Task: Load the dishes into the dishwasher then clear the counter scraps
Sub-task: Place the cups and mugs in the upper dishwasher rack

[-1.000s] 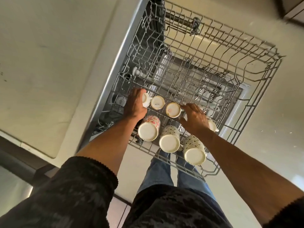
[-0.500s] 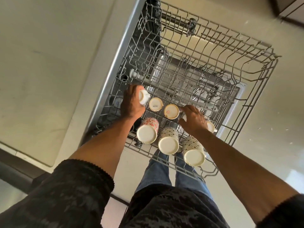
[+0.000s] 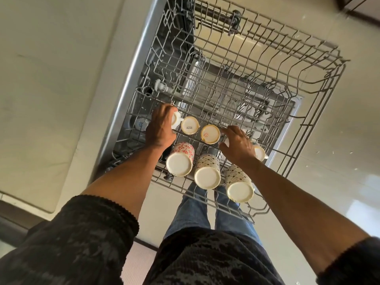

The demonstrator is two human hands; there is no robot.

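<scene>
From the head camera we look down on a grey wire dishwasher rack (image 3: 257, 64) pulled out over the floor, with seven upturned cups sitting in it. Our left hand (image 3: 161, 128) curls its fingers round a small white cup (image 3: 175, 119) at the rack's left side, gripping it. Just to the right of that hand stands a cup with printed lettering on its base (image 3: 190, 125), and beyond it another with a red mark (image 3: 210, 134). Our right hand (image 3: 238, 146) reaches in beside that red-marked cup, its forefinger stretched toward the cup's rim; we cannot tell whether the curled fingers below hold anything. A further small cup (image 3: 259, 153) peeks out just right of this hand. Nearer to us than both hands stand three taller patterned mugs in a row: a red-flowered mug (image 3: 180, 161) under the left wrist, a dotted mug (image 3: 207, 172) between the arms, and a third mug (image 3: 239, 185) under the right wrist.
</scene>
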